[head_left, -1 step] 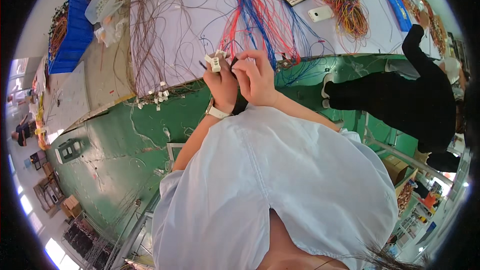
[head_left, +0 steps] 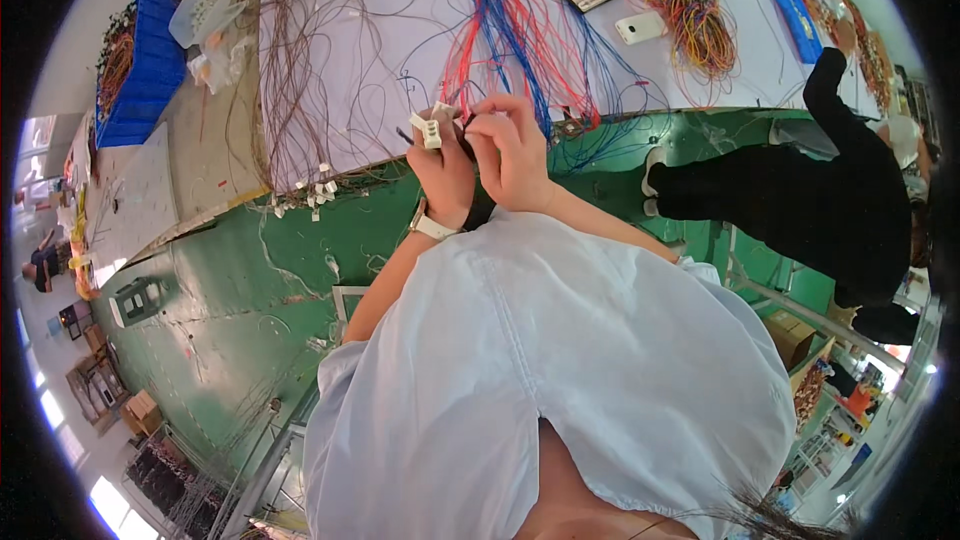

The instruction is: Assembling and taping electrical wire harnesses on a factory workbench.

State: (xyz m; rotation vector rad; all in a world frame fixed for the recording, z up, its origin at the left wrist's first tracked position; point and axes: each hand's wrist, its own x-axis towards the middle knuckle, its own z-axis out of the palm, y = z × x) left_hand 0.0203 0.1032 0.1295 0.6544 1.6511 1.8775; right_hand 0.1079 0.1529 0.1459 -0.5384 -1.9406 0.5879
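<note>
My left hand (head_left: 446,178) is closed around white plastic connectors, held just over the near edge of the table. One connector (head_left: 429,133) shows a row of square openings facing up. A dark wire end (head_left: 403,135) sticks out on the left of that hand. Right beside it, my right hand (head_left: 516,152) has its thumb and fingers pinched together close to the connectors. A thin dark wire seems to run between its fingertips, but the fingers mostly cover it. Behind both hands, red wires (head_left: 462,50) and blue wires (head_left: 520,60) spread over the white tabletop (head_left: 400,40).
Brown wires (head_left: 300,60) with white connectors hang over the edge at left. A blue bin (head_left: 145,70) and a clear tub (head_left: 198,10) stand farther left. A white phone (head_left: 641,28) lies beside yellow-red wire bundles (head_left: 700,25). A person in black (head_left: 790,180) works at right.
The connector in my left hand has tipped slightly, and my right fingers have shifted a little beside it. The other person's hand at right has moved slightly.
</note>
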